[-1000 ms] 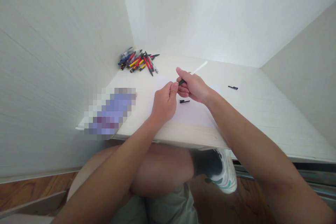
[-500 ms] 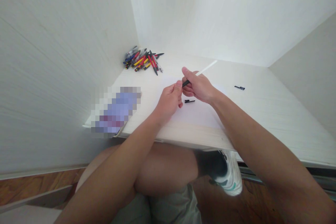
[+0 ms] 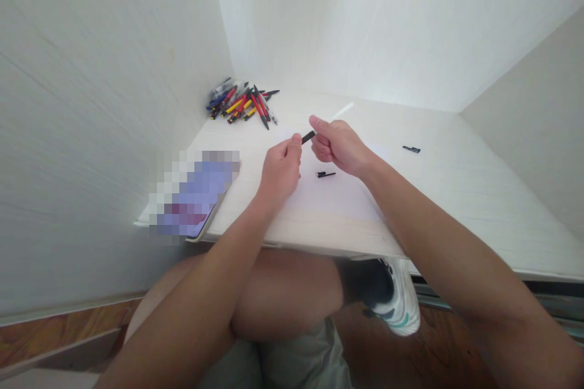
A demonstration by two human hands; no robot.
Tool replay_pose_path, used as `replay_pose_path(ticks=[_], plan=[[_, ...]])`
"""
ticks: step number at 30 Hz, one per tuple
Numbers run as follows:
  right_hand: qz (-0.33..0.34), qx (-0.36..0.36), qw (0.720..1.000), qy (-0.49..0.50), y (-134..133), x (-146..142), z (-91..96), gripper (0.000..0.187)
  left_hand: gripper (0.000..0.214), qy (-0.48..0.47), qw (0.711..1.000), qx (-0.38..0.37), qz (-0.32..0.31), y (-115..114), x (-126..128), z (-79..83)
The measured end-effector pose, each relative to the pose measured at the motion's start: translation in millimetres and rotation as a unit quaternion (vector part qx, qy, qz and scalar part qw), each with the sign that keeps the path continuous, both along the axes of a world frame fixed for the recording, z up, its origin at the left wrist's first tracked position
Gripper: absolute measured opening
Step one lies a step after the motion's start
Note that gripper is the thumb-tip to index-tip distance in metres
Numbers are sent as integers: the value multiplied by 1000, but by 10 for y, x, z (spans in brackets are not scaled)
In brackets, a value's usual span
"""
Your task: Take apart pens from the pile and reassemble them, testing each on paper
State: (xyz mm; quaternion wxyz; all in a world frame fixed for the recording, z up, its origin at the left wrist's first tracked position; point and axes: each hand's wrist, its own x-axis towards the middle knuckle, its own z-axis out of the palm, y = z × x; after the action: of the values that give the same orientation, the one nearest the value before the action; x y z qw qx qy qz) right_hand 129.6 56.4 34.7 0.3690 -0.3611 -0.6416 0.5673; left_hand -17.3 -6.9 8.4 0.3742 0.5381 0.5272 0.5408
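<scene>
My left hand [image 3: 281,165] is closed, thumb and fingers pinching the black end piece [image 3: 308,137] of a pen. My right hand [image 3: 341,147] is curled round the pen's white barrel [image 3: 342,110], which sticks out beyond it, slightly blurred. The black piece spans the gap between the hands; whether it is still joined to the barrel inside my right hand I cannot tell. Below the hands, a small black pen cap [image 3: 325,174] lies on a white sheet of paper [image 3: 337,200].
A pile of pens [image 3: 244,103], red, yellow, blue and clear, lies at the back left of the white desk [image 3: 456,206]. Another black cap [image 3: 411,149] rests to the right. A phone [image 3: 201,194], its screen pixelated, is at the left front edge. White panels enclose the desk.
My hands have drawn slightly apart, the left one shifting left, so more of the black piece shows between them. The barrel's far end has moved left. The view has shifted a little.
</scene>
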Motion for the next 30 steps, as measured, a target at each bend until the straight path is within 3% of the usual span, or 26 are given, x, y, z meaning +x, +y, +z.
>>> replay_pose_path(ticks=[2, 5, 10, 17, 21, 25, 30], plan=[[-38, -31, 999, 21, 38, 7, 4, 68, 51, 114, 989, 76, 58, -11, 10, -24], [-63, -77, 994, 47, 84, 23, 7, 67, 38, 241, 958, 143, 61, -82, 27, -19], [-41, -108, 991, 69, 85, 27, -2, 65, 38, 288, 944, 146, 66, -143, 50, 3], [-68, -74, 993, 65, -10, -47, 77, 63, 46, 110, 987, 95, 66, -24, 59, -55], [-94, -51, 994, 39, -9, -50, 85, 61, 51, -3, 999, 16, 42, -21, 74, 25], [-97, -32, 994, 28, 31, -17, 51, 62, 54, -111, 992, -59, -2, -63, 85, 116], [-83, -26, 995, 37, 60, -7, 21, 60, 58, -245, 960, -121, -61, -43, 63, 83]])
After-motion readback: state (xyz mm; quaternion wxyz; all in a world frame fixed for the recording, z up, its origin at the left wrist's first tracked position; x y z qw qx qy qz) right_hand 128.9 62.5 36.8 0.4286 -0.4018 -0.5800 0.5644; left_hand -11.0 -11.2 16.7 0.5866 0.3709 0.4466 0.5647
